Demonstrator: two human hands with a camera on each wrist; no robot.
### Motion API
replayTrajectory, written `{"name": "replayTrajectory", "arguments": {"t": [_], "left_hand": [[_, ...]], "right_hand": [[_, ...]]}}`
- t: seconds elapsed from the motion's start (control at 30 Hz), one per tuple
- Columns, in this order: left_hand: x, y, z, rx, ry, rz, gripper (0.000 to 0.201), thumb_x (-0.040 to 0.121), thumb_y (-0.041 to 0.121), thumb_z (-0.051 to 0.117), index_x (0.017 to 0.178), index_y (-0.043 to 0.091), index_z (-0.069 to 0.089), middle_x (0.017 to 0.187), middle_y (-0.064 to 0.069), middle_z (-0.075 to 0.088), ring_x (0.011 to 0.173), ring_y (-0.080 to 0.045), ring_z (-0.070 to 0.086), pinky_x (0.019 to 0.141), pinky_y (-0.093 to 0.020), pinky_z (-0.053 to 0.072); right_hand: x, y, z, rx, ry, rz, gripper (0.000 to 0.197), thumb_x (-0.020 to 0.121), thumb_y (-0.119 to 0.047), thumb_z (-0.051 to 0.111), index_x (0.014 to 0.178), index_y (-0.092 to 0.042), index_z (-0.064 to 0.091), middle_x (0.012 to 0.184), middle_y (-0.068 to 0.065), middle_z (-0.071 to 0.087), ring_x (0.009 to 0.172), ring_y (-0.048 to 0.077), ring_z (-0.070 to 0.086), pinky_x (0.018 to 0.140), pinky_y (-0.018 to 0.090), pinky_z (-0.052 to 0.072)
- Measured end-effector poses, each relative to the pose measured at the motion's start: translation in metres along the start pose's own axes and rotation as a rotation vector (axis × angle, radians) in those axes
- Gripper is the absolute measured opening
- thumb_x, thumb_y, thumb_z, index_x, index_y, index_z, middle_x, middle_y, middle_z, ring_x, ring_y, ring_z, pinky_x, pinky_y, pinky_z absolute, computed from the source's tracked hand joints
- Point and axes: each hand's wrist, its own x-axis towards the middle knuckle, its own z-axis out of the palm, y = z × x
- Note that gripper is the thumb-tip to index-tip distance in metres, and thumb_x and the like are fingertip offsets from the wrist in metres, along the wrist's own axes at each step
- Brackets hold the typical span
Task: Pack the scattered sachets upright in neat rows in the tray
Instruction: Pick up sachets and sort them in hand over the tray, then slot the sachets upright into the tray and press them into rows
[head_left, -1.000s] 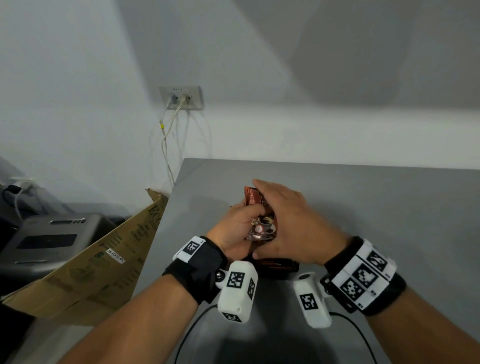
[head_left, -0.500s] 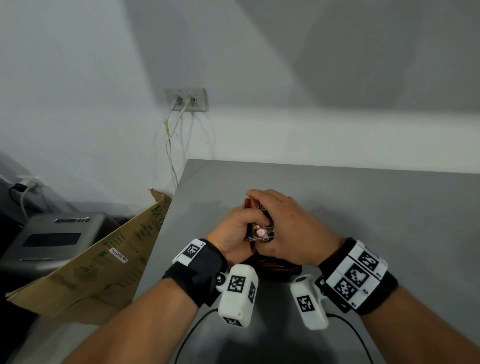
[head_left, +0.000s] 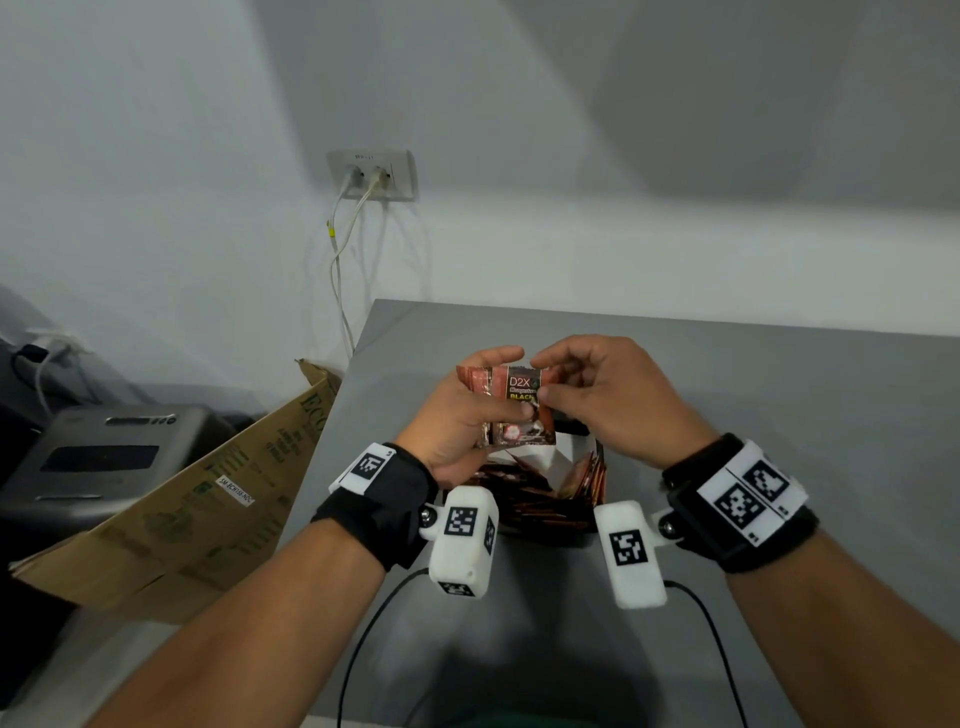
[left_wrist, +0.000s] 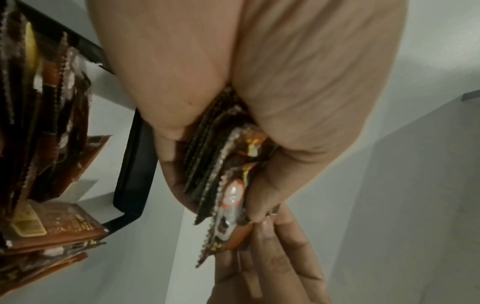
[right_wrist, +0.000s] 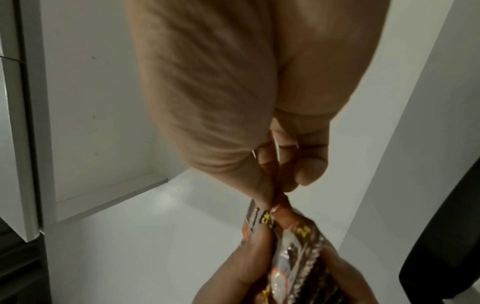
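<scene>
My left hand (head_left: 467, 410) grips a stack of brown and orange sachets (head_left: 511, 405) upright above the tray, thumb across the front one. In the left wrist view the stack of sachets (left_wrist: 226, 185) sits edge-on between palm and fingers. My right hand (head_left: 587, 395) pinches the right edge of the front sachet (right_wrist: 283, 232) between thumb and forefinger. Below the hands lies the black tray (head_left: 576, 530) with a white floor; several sachets (head_left: 524, 499) lie or lean inside it, some standing at its right side. The tray's black rim (left_wrist: 135, 164) shows in the left wrist view.
The grey table (head_left: 779, 395) stretches right and back to a white wall. A cardboard box (head_left: 208, 499) leans off the table's left edge, with a grey device (head_left: 104, 457) beyond it. Cables hang from a wall socket (head_left: 371, 174). Black cords (head_left: 363, 639) run across the near table.
Both hands have risen and drawn apart. The sachets, earlier enclosed between the hands, now stand upright and exposed, with the right hand shifted from covering them to pinching the front one.
</scene>
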Motion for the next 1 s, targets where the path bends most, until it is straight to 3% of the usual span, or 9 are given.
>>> {"name": "replayTrajectory", "arguments": {"t": [0.07, 0.17, 0.27, 0.33, 0.5, 0.6, 0.7, 0.8, 1.0], "left_hand": [[0.003, -0.002, -0.004, -0.017, 0.016, 0.0, 0.065, 0.066, -0.012, 0.069, 0.126, 0.013, 0.058, 0.104, -0.017, 0.069, 0.088, -0.032, 0.066, 0.08, -0.041, 0.055], [0.008, -0.002, -0.016, -0.038, 0.09, 0.004, 0.061, 0.073, -0.011, 0.071, 0.127, 0.013, 0.058, 0.104, -0.013, 0.07, 0.086, -0.03, 0.069, 0.069, -0.037, 0.058], [0.013, -0.002, -0.031, -0.036, 0.234, 0.007, 0.041, 0.085, -0.01, 0.06, 0.117, 0.015, 0.062, 0.093, -0.01, 0.068, 0.075, -0.022, 0.069, 0.061, -0.032, 0.057], [0.016, -0.005, -0.04, -0.035, 0.301, 0.007, 0.034, 0.088, -0.01, 0.054, 0.108, 0.016, 0.063, 0.088, -0.01, 0.067, 0.071, -0.022, 0.068, 0.056, -0.029, 0.055], [0.015, -0.011, -0.052, 0.023, 0.344, -0.029, 0.031, 0.086, -0.01, 0.052, 0.101, 0.015, 0.063, 0.087, -0.01, 0.065, 0.069, -0.021, 0.068, 0.062, -0.03, 0.052], [0.015, -0.012, -0.054, 0.065, 0.345, -0.05, 0.025, 0.087, -0.011, 0.051, 0.091, 0.012, 0.062, 0.083, -0.009, 0.064, 0.064, -0.018, 0.068, 0.061, -0.028, 0.052], [0.017, -0.013, -0.056, 0.07, 0.348, -0.065, 0.023, 0.084, -0.008, 0.055, 0.093, 0.011, 0.063, 0.084, -0.009, 0.065, 0.065, -0.019, 0.069, 0.06, -0.028, 0.054], [0.018, -0.013, -0.056, 0.068, 0.344, -0.076, 0.033, 0.068, 0.003, 0.064, 0.099, 0.011, 0.064, 0.084, -0.009, 0.068, 0.069, -0.021, 0.07, 0.061, -0.03, 0.055], [0.019, -0.014, -0.054, 0.059, 0.341, -0.089, 0.036, 0.065, 0.001, 0.06, 0.099, 0.012, 0.066, 0.084, -0.011, 0.069, 0.071, -0.024, 0.07, 0.065, -0.033, 0.053]], "right_hand": [[0.003, 0.002, -0.001, -0.046, 0.001, 0.008, 0.019, 0.086, -0.012, 0.075, 0.093, -0.029, 0.075, 0.08, -0.01, 0.072, 0.07, 0.004, 0.065, 0.072, 0.024, 0.054], [0.011, 0.013, -0.007, -0.059, 0.104, 0.051, 0.012, 0.087, -0.013, 0.072, 0.087, -0.025, 0.074, 0.079, -0.01, 0.071, 0.074, 0.007, 0.067, 0.071, 0.022, 0.055], [0.02, 0.037, -0.008, -0.255, 0.142, 0.084, 0.011, 0.09, -0.016, 0.066, 0.089, -0.024, 0.074, 0.082, -0.012, 0.069, 0.075, 0.001, 0.063, 0.06, 0.006, 0.044], [0.024, 0.059, -0.001, -0.384, 0.067, 0.119, 0.015, 0.092, -0.016, 0.061, 0.094, -0.022, 0.074, 0.089, -0.006, 0.07, 0.076, 0.005, 0.062, 0.059, 0.01, 0.043], [0.029, 0.097, 0.02, -0.626, -0.071, 0.197, 0.016, 0.09, -0.016, 0.058, 0.096, -0.023, 0.071, 0.094, 0.004, 0.07, 0.081, 0.024, 0.064, 0.071, 0.041, 0.059], [0.033, 0.106, 0.02, -0.684, -0.101, 0.2, 0.016, 0.089, -0.016, 0.057, 0.092, -0.026, 0.069, 0.093, 0.003, 0.066, 0.079, 0.024, 0.064, 0.071, 0.041, 0.059], [0.038, 0.112, 0.019, -0.71, -0.106, 0.193, 0.017, 0.088, -0.015, 0.056, 0.09, -0.026, 0.069, 0.092, 0.005, 0.065, 0.076, 0.024, 0.063, 0.07, 0.04, 0.059], [0.041, 0.115, 0.017, -0.723, -0.108, 0.198, 0.018, 0.089, -0.015, 0.055, 0.093, -0.023, 0.071, 0.091, 0.005, 0.065, 0.075, 0.025, 0.062, 0.069, 0.039, 0.059], [0.041, 0.117, 0.015, -0.749, -0.07, 0.197, 0.019, 0.09, -0.017, 0.054, 0.095, -0.022, 0.072, 0.091, 0.007, 0.062, 0.076, 0.027, 0.062, 0.064, 0.036, 0.055]]}}
